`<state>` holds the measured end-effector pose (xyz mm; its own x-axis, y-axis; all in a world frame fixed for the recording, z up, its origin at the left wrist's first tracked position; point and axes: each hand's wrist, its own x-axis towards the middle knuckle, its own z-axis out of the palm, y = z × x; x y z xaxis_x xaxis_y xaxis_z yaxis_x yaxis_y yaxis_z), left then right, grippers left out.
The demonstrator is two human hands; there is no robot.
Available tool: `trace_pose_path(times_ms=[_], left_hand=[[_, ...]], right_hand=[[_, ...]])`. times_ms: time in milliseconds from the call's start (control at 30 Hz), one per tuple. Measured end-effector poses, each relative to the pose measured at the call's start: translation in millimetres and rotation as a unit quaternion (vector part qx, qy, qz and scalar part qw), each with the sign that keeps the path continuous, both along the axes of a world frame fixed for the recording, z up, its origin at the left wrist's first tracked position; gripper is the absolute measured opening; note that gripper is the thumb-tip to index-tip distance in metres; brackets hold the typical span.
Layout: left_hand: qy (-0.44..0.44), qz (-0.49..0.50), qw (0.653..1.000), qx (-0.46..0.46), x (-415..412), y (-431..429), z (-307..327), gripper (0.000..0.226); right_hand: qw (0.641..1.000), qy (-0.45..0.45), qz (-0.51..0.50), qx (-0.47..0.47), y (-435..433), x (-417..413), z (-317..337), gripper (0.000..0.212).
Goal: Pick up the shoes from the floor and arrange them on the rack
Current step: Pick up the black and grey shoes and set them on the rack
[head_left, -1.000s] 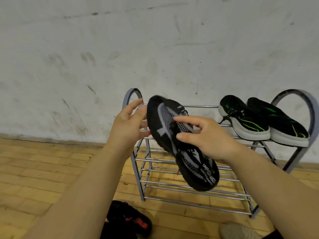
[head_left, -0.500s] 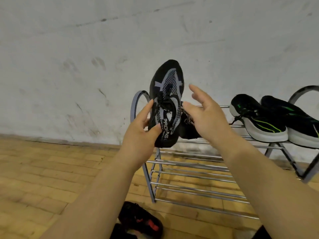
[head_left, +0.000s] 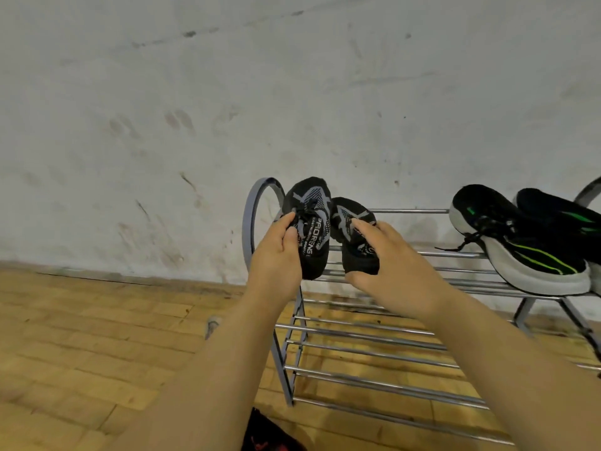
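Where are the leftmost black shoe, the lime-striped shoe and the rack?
leftmost black shoe [head_left: 310, 237]: head view, lettered side.
lime-striped shoe [head_left: 527, 275]: head view, white sole.
rack [head_left: 409, 210]: head view, top rear bar.

The black-and-red shoe [head_left: 270, 434], 6 o'clock, is cropped by the bottom edge; the green-striped shoe [head_left: 566, 216] and rack arch [head_left: 585, 193], 3 o'clock, by the right edge.

This looks like a room in a home, maybe near the door. A metal shoe rack [head_left: 409, 210] stands against a white wall [head_left: 195, 109] with dirty marks. The floor [head_left: 81, 336] is small wooden blocks. Sneakers [head_left: 527, 255] sit on the rack's top shelf.
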<state>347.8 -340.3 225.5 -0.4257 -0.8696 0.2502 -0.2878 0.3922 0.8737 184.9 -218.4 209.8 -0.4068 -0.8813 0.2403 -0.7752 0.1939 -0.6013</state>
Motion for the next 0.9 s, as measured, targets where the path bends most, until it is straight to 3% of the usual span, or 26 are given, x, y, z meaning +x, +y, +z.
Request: trace_pose_path(times_ms=[100, 167, 267, 400, 533, 600, 767, 900], left_hand=[[-0.063, -0.016, 0.998, -0.006, -3.7, -9.9, -9.1, 0.045], [-0.154, -0.024, 0.987, -0.042, -1.7, -11.2, -12.5, 0.051], [-0.276, -0.026, 0.953, -0.121, 6.2, -10.3, -12.7, 0.076], [-0.264, -0.064, 0.956, -0.109, 13.3, -15.3, -13.9, 0.066], [-0.273, -0.036, 0.952, -0.135, 19.6, -21.7, -13.8, 0.056], [-0.282, -0.027, 0.947, -0.150, 21.2, -22.1, -14.8, 0.057], [-0.271, 0.018, 0.941, -0.200, 19.6, -15.3, -15.3, 0.061], [-0.307, 0.074, 0.919, -0.235, 25.4, -13.9, -9.8, 0.073]], right_hand=[[1.000, 0.003, -0.014, -0.008, -1.2, 3.7, -1.3, 0.085], [0.999, 0.007, -0.029, -0.031, -3.5, 9.4, -3.7, 0.082], [0.997, 0.010, -0.043, -0.062, -8.1, 14.3, -10.4, 0.079], [0.995, 0.020, -0.059, -0.081, -12.6, 17.4, -17.1, 0.076], [0.987, -0.010, -0.115, -0.111, -14.0, 15.8, -15.9, 0.073], [0.985, -0.032, -0.132, -0.103, -13.2, 12.1, -13.0, 0.074], [0.993, 0.039, -0.111, 0.001, -8.7, 18.8, -9.2, 0.083], [0.993, 0.010, -0.118, -0.006, -8.9, 18.5, -8.5, 0.086]])
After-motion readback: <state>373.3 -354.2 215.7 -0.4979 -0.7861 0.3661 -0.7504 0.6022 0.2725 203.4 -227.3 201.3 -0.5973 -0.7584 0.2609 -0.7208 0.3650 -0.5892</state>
